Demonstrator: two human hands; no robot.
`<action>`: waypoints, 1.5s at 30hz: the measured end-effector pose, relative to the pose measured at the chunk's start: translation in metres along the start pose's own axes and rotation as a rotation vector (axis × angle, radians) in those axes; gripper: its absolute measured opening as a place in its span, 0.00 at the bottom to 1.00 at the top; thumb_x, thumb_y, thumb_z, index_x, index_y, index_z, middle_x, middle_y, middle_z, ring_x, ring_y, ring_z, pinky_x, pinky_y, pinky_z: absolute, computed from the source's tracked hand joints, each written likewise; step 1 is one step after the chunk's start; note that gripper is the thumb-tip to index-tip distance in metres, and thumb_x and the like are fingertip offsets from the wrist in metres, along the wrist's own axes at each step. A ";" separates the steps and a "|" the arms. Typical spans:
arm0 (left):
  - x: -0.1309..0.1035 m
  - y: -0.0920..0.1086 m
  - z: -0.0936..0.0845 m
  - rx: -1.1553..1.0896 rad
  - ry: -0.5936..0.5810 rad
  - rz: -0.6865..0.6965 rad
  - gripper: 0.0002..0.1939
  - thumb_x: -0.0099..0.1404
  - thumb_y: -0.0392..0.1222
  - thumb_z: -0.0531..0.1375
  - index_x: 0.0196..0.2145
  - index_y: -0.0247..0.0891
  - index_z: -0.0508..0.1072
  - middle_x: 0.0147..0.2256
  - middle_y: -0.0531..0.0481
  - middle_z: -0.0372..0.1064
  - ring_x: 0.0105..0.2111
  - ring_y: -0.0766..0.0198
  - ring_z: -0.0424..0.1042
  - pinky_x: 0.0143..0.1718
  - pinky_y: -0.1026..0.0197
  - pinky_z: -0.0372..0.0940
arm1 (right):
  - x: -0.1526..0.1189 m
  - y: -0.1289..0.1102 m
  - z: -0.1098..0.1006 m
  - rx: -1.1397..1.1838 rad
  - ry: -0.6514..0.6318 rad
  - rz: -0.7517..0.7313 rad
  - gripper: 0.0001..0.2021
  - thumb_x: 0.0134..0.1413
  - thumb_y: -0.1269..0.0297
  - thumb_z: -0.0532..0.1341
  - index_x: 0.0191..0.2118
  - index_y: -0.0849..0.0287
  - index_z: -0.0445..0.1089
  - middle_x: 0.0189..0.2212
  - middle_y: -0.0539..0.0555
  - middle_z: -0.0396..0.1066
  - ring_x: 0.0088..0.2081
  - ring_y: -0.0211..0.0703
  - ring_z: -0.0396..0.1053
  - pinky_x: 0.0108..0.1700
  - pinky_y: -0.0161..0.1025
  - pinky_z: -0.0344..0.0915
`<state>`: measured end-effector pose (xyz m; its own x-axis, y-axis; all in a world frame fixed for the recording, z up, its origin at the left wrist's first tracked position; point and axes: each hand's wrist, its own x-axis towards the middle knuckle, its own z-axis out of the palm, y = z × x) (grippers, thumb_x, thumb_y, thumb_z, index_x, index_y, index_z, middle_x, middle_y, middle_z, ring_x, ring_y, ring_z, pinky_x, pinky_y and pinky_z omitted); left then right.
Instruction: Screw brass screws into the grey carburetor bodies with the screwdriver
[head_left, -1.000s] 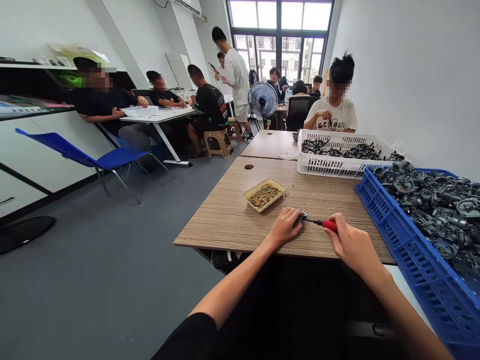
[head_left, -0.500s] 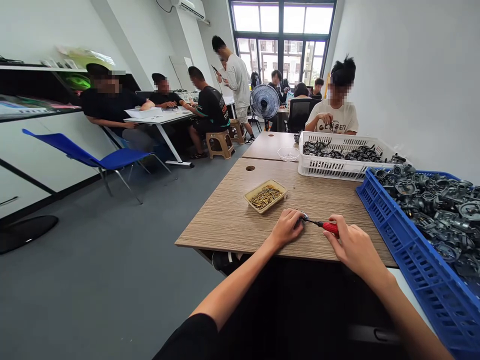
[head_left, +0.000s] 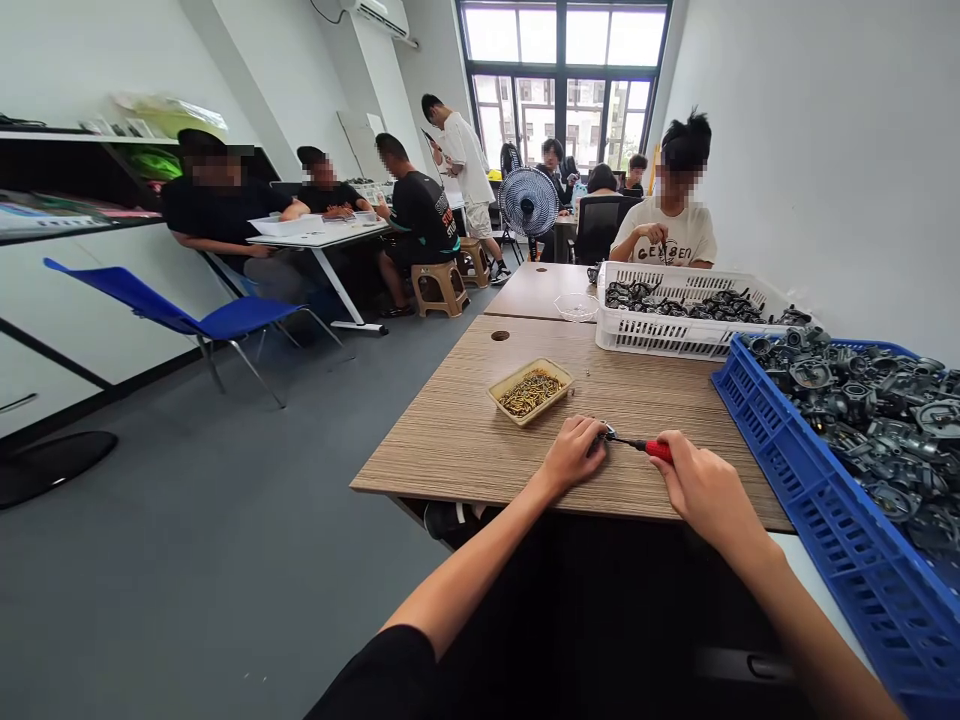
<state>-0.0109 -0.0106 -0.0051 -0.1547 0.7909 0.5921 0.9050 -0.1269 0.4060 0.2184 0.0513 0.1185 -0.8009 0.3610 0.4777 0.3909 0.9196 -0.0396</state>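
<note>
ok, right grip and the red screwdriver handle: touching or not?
Touching. The head view shows the right grip closed on the rear of the red screwdriver handle, with no gap between them.

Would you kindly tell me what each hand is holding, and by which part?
Right hand: the screwdriver, by its red handle. Left hand: a small metal part; where it is gripped is hidden.

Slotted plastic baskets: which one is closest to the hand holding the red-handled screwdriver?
The blue plastic basket, at the picture's right edge. Its side is close to the right hand, while the white plastic basket stands farther back.
</note>
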 end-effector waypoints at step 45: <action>0.000 0.000 0.001 -0.005 0.034 0.022 0.09 0.67 0.33 0.57 0.44 0.41 0.72 0.42 0.47 0.75 0.45 0.56 0.71 0.50 0.54 0.65 | -0.003 0.003 0.006 0.008 -0.053 0.100 0.13 0.74 0.55 0.47 0.50 0.56 0.63 0.33 0.54 0.80 0.29 0.47 0.78 0.27 0.36 0.54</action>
<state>-0.0108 -0.0096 -0.0059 -0.1480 0.7672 0.6241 0.9066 -0.1470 0.3956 0.2193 0.0534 0.1114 -0.7810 0.4586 0.4240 0.4664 0.8797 -0.0922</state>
